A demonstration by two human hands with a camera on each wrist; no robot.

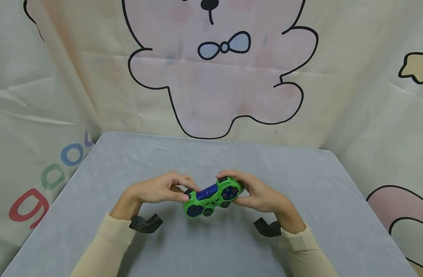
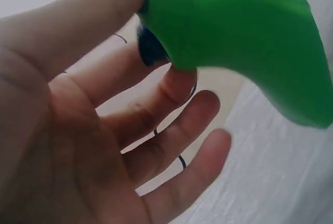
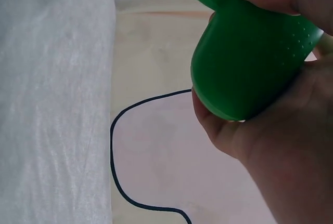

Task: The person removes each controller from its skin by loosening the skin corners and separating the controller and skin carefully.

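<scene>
the green game controller (image 1: 215, 198) is at six o'clock in the head view, held above the grey table (image 1: 211, 250). at its nine o'clock, the left hand (image 1: 159, 189) pinches one end between thumb and fingers, ring and little fingers free. at its three o'clock, the right hand (image 1: 261, 195) grips the other end. a printed cloth (image 1: 204, 100) hangs at twelve o'clock.

Both forearms (image 1: 104, 246) extend inward over the table (image 1: 204, 254). Left hand (image 1: 159, 188): thumb and forefinger pinching, ring and little fingers extended. Right hand (image 1: 261, 193): gripping, fingers curled, thumb opposed.
</scene>
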